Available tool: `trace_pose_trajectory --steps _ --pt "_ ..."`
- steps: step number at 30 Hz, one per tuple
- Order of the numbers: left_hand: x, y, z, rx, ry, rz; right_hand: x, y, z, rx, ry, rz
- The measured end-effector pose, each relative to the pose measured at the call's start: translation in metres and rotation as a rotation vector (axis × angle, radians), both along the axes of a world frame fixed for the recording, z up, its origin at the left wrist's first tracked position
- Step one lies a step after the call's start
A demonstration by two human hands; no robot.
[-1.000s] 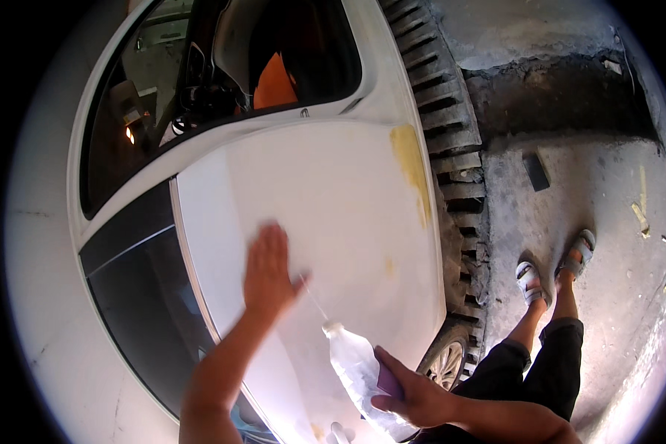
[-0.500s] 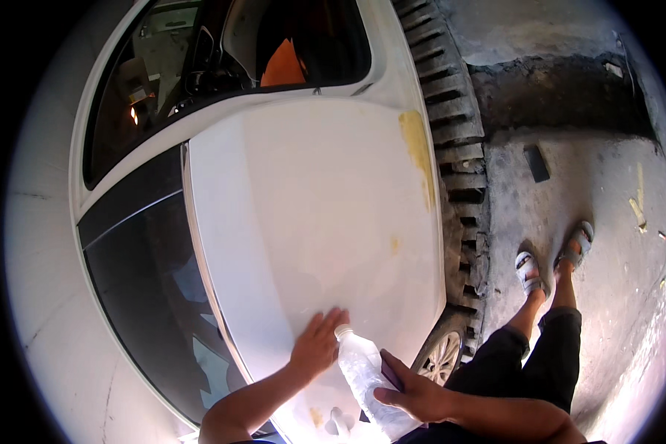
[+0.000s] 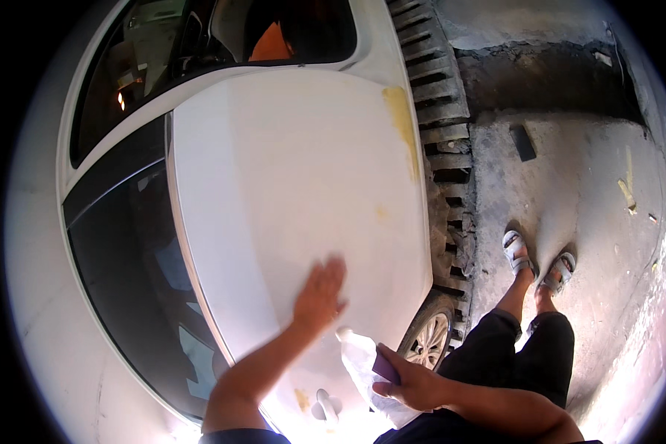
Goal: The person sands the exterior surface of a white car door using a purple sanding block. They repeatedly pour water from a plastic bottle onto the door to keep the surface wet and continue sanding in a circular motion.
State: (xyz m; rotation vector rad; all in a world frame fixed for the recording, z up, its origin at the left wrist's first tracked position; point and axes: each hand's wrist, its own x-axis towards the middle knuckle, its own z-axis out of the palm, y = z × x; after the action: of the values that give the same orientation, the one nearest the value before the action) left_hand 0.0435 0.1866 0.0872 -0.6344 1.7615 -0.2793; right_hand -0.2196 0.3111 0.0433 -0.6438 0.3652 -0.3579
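My left hand (image 3: 320,288), blurred with its fingers stretched out, is over the white car door (image 3: 318,177), just up and left of the bottle; I cannot tell whether it touches the paint. My right hand (image 3: 414,385) grips a clear plastic bottle (image 3: 357,359) with a white cap, along with a flat purple block (image 3: 387,368) pressed against it. Yellowish patches (image 3: 399,126) show along the door's upper right edge. A door handle (image 3: 327,407) sits at the bottom, partly hidden in glare.
Dark side windows (image 3: 126,281) and an upper window (image 3: 288,37) border the panel. To the right are a slotted floor channel (image 3: 444,133), a wheel (image 3: 429,333), my sandalled feet, a dark rectangular object (image 3: 522,142) on concrete, yellow scraps (image 3: 627,194) and a trench (image 3: 547,85).
My left hand swept down toward the bottle, then rose a little. The thin stream at the bottle's cap a second ago no longer shows. The car appears higher in view and my feet have shifted.
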Motion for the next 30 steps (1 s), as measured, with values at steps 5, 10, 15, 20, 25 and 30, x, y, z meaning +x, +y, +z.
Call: trace_pose_trajectory --steps 5,10,15,20,25,30 --pt "0.037 0.143 0.025 0.341 0.005 -0.019 -0.003 0.024 -0.021 0.065 0.029 0.044" --pt "0.014 0.048 0.060 -0.057 -0.100 0.165 -0.016 0.027 -0.006 -0.007 -0.040 0.028" --pt "-0.014 -0.038 0.058 -0.547 0.198 0.043 -0.005 0.030 0.004 -0.077 -0.012 0.066" --pt "0.022 0.052 0.070 -0.463 0.241 0.099 0.016 0.046 0.012 0.165 -0.182 -0.057" --pt "0.091 0.197 0.108 -0.529 0.256 0.220 0.032 0.049 0.038 -0.010 -0.225 0.154" --pt "0.096 0.204 0.112 -0.593 0.261 0.206 0.028 0.043 0.048 -0.063 -0.180 0.123"
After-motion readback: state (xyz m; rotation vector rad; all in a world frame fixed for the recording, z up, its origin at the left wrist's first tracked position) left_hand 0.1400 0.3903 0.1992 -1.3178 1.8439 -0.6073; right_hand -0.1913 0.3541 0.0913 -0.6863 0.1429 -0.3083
